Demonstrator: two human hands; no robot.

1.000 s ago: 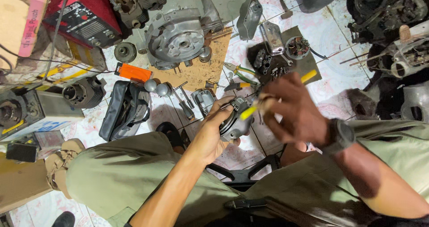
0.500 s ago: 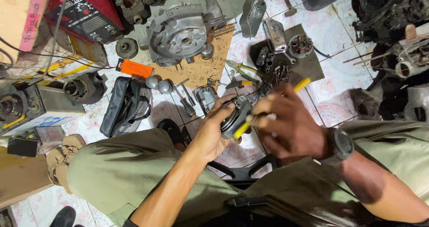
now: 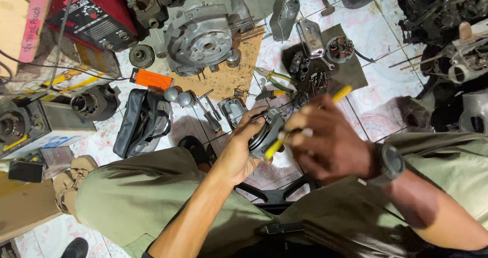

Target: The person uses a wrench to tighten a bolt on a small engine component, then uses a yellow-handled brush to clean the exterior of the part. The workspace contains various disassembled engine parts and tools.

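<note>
Hands meet above my lap, seen from my head camera. My left hand (image 3: 243, 154) wraps its fingers around one dark metal engine part (image 3: 266, 132). My right hand (image 3: 325, 141) pinches one yellow-handled tool (image 3: 305, 123) against that part. Two steel balls (image 3: 178, 96) and one orange box (image 3: 151, 79) lie on the tiled floor (image 3: 376, 116), crowded with parts; little bare room shows beyond the brown mat (image 3: 351, 70).

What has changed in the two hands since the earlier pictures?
The right hand turned the yellow tool from nearly level to a steep slant, lower end at the dark metal part. The left hand still grips that part; nothing was released. Floor parts stayed put.
</note>
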